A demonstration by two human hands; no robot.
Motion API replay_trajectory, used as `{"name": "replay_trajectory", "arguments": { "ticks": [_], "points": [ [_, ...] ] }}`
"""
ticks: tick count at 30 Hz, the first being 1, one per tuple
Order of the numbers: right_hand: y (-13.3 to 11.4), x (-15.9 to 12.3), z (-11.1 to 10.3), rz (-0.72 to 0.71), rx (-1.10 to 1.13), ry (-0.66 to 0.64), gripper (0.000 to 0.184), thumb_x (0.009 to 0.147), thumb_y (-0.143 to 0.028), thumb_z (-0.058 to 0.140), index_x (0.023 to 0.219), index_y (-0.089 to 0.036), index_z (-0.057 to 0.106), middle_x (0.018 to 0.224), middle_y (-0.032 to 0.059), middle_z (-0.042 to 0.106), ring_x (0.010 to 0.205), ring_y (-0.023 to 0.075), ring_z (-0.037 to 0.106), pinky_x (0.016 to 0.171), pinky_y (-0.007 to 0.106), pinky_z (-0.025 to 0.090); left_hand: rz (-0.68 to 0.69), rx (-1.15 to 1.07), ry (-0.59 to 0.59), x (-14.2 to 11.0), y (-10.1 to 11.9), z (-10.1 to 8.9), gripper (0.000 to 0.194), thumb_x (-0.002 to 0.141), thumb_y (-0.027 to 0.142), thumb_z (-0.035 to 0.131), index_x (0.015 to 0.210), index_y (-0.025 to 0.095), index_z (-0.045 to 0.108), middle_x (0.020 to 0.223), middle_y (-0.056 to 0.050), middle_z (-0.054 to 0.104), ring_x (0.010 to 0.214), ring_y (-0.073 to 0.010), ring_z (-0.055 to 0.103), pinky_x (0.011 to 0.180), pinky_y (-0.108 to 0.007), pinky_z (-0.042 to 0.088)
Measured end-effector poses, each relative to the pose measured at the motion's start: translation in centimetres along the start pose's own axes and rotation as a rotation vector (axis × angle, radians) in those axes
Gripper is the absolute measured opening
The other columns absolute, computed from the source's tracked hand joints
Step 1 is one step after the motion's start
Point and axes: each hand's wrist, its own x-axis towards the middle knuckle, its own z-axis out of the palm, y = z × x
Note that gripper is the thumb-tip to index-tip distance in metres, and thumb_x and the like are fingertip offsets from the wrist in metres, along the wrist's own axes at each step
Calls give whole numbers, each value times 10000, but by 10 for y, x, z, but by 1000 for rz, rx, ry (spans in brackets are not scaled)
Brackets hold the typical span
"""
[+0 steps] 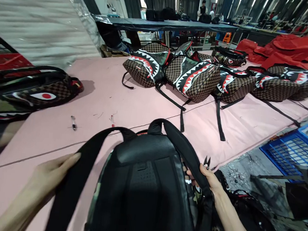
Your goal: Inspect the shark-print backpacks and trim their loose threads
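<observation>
A black backpack [148,179] stands upright at the table's near edge, its padded back panel facing me. My left hand [54,169] pinches the edge of its left shoulder strap [85,160] and holds it out to the side. On the other side, my right hand [207,179] is closed around the right shoulder strap [185,143], fingers partly behind it. The dark tips of thread snips [206,161] poke up at that hand; their handles are hidden. A strip of checked and camouflage fabric shows along the bag's right side.
On the pink table [97,89] lie two pens [73,123] and loose threads. Several checked shark-mouth backpacks [192,77] line its far side, near red bags [289,50]. Another bag [45,95] is at left beside a person's hand. A blue crate [291,152] stands right.
</observation>
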Motion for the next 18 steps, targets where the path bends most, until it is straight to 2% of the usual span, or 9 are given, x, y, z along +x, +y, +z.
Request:
{"name": "replay_trajectory", "arguments": {
  "ticks": [2,3,5,6,8,11,15,18],
  "points": [
    [2,-3,0,1,-16,43,306,737,-333,678,914,-84,667,769,132,719,573,171,670,455,202,514,-237,-338,-208,10,13,15,120,680,352,593,674,249,654,669,51,714,749,-225,668,710,-404,560],
    [3,-4,-1,1,-26,68,292,734,-322,681,912,-91,671,794,128,720,614,183,681,486,213,533,-325,-469,-274,13,14,22,70,655,242,611,674,192,656,653,8,713,689,-210,667,678,-358,568],
    [1,-2,-4,9,-44,106,254,734,-294,679,909,-110,680,833,116,721,685,198,691,548,228,558,-402,-681,-377,22,8,32,104,686,139,568,725,114,661,676,-58,713,636,-187,663,632,-300,567],
    [0,0,-7,23,-52,114,243,729,-286,683,907,-121,685,849,110,721,720,203,692,585,234,567,-418,-751,-389,26,2,34,116,703,118,556,744,98,662,677,-69,712,615,-180,660,606,-280,564],
    [-3,4,-11,67,-64,111,260,702,-295,705,908,-136,690,876,104,719,775,216,688,651,253,576,-438,-826,-404,34,-10,33,129,739,109,542,768,90,666,677,-76,708,588,-172,656,564,-252,555],
    [-4,7,-16,119,-63,126,310,660,-307,735,916,-138,688,892,103,717,734,208,688,675,261,582,-447,-883,-467,40,-21,27,126,753,114,556,796,92,673,691,-77,707,586,-172,654,552,-245,548],
    [-1,4,-18,107,-38,203,281,691,-248,694,955,-153,674,897,84,718,741,179,688,692,220,576,-469,-951,-565,44,-26,26,115,756,145,585,806,76,661,701,-89,703,601,-177,654,587,-267,546],
    [-4,1,-20,117,-95,252,249,725,-262,651,955,-170,671,940,87,711,785,189,687,696,222,579,-499,-967,-573,45,-28,29,115,766,183,592,778,84,650,671,-76,692,594,-167,645,607,-271,538]
  ]
}}
